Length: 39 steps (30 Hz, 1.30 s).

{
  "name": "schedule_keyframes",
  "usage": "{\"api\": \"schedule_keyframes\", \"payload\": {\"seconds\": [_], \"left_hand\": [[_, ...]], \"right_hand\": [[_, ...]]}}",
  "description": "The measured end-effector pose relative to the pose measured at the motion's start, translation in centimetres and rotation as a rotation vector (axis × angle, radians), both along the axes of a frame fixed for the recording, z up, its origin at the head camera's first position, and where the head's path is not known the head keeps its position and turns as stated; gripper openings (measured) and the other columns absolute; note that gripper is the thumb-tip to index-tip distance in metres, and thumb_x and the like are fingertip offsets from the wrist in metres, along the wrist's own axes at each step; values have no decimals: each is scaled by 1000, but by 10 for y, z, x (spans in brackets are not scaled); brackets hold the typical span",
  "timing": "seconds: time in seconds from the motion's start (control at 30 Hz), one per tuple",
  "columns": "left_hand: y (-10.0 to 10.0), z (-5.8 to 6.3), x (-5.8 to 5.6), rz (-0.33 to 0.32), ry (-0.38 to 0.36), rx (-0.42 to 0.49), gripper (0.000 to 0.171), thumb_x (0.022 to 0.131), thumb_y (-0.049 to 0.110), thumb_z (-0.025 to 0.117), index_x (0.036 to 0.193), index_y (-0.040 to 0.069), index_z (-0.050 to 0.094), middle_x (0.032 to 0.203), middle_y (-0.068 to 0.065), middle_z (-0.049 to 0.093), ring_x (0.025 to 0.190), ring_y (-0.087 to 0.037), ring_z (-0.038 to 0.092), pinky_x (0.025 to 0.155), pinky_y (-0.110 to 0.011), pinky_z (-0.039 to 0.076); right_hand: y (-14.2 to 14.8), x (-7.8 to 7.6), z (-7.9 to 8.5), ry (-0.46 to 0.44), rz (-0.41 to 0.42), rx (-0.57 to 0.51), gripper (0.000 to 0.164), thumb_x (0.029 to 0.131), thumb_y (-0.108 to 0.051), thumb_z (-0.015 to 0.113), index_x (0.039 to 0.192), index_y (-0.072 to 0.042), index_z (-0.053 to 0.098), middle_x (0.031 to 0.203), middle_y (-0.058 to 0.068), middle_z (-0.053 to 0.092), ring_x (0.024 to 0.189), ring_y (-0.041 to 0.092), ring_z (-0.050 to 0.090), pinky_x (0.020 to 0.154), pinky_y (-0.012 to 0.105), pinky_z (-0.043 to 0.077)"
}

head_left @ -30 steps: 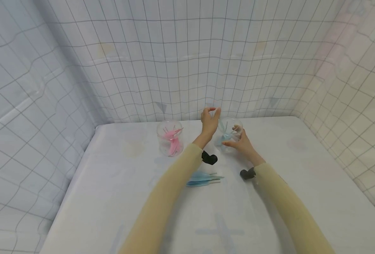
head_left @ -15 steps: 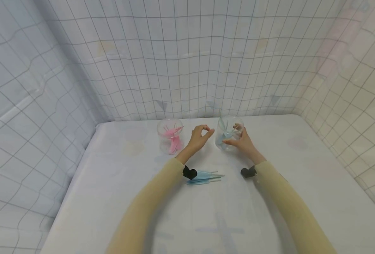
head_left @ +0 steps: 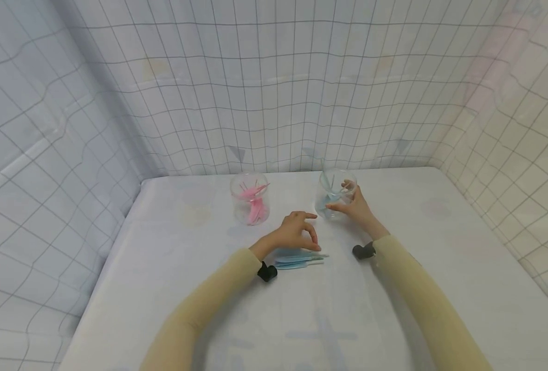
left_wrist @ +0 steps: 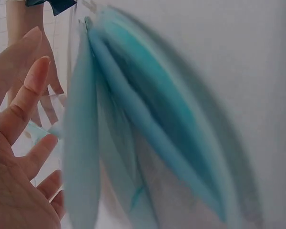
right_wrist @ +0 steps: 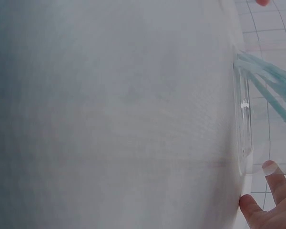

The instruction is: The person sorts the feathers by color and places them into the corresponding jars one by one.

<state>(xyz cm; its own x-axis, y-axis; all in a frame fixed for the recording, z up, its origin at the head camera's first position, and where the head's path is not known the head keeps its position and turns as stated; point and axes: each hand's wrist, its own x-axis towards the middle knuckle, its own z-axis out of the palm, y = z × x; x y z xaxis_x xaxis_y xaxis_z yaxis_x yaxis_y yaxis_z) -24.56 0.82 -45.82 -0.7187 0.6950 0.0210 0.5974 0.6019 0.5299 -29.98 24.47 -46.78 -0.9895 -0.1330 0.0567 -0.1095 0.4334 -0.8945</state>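
In the head view, my left hand (head_left: 292,233) hovers with bent fingers and nothing in its grasp, its thumb right at several light-blue, leaf-shaped pieces with thin stems (head_left: 297,264) lying on the table. The left wrist view shows those blue pieces (left_wrist: 83,129) close up beside the loosely bent fingers. Farther back, my right hand (head_left: 358,210) holds a clear round jar (head_left: 319,205) from its right side, thumb in front and fingers behind. Similar blue pieces stand inside, one sticking up above the rim. Only the jar's edge (right_wrist: 245,124) shows in the right wrist view.
To the left stands a second clear jar (head_left: 236,208) holding pink stemmed pieces (head_left: 255,206). A white cloth covers the table (head_left: 185,288). Grid-patterned curtains (head_left: 274,93) hang behind it and along both sides.
My left hand has moved from beside the right jar down toward me, to the blue pieces on the table. A blue piece now stands up out of that jar. The right hand stays there.
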Motion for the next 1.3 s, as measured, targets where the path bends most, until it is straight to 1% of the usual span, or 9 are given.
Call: {"api": "schedule_keyframes", "payload": {"seconds": [0.1, 0.17, 0.3, 0.47, 0.7, 0.93, 1.03, 1.17, 1.3], "left_hand": [[3, 2, 5, -28, -4, -33, 18, 72, 45, 76, 76, 28, 71, 143, -6, 39, 134, -32, 23, 104, -54, 20], [5, 1, 7, -30, -7, -55, 18, 71, 46, 76, 74, 29, 71, 144, -5, 38, 135, -32, 21, 104, -54, 19], [8, -2, 8, -10, 2, -98, 19, 69, 49, 77, 70, 32, 69, 145, -4, 37, 137, -32, 18, 106, -53, 18], [10, -7, 10, 11, 7, -133, 20, 69, 49, 77, 68, 31, 67, 145, -5, 36, 138, -34, 16, 107, -52, 18], [9, -5, 13, 18, 14, -128, 20, 71, 44, 77, 68, 27, 68, 145, -6, 36, 138, -34, 16, 107, -52, 18], [8, -3, 12, -1, 15, -118, 15, 76, 38, 74, 71, 25, 69, 144, -8, 37, 138, -33, 16, 108, -51, 18], [7, -5, 10, -4, 6, -106, 14, 77, 36, 74, 71, 25, 69, 145, -7, 37, 139, -32, 16, 109, -51, 18], [7, -10, 7, 0, -8, -78, 14, 78, 37, 73, 71, 26, 70, 144, -6, 39, 138, -31, 18, 108, -52, 19], [5, -15, 3, 0, -35, -28, 14, 78, 37, 72, 72, 25, 71, 142, -7, 41, 138, -31, 20, 106, -55, 19]], "right_hand": [[0, 0, 0, 2, 4, -1, 99, 67, -46, 79, 140, -16, 19, 147, 7, 25, 137, 30, 19, 108, 55, 18], [0, 0, 0, 1, 4, -2, 100, 67, -46, 79, 140, -16, 18, 147, 8, 25, 138, 30, 19, 108, 55, 18], [0, 0, 0, -7, 6, -4, 102, 68, -45, 79, 142, -16, 16, 148, 8, 24, 138, 32, 18, 108, 55, 18], [1, 1, -1, -13, 10, -5, 101, 68, -45, 79, 142, -16, 16, 148, 8, 23, 138, 32, 17, 108, 55, 18], [0, 1, 1, -11, 2, 4, 100, 68, -46, 79, 140, -17, 17, 148, 7, 23, 139, 32, 16, 108, 55, 17], [-1, 1, 3, -9, -12, 19, 99, 68, -45, 79, 141, -16, 18, 148, 7, 25, 138, 31, 18, 108, 54, 18], [-1, 0, 3, -4, -6, 15, 98, 69, -43, 79, 140, -15, 18, 148, 7, 24, 138, 31, 18, 108, 54, 17], [-1, -1, 3, -12, -6, -4, 99, 70, -41, 79, 141, -15, 16, 149, 9, 23, 139, 32, 17, 109, 54, 17], [-1, -2, 2, -33, -5, -8, 100, 70, -38, 79, 143, -15, 15, 149, 9, 22, 139, 32, 16, 109, 54, 16]]}}
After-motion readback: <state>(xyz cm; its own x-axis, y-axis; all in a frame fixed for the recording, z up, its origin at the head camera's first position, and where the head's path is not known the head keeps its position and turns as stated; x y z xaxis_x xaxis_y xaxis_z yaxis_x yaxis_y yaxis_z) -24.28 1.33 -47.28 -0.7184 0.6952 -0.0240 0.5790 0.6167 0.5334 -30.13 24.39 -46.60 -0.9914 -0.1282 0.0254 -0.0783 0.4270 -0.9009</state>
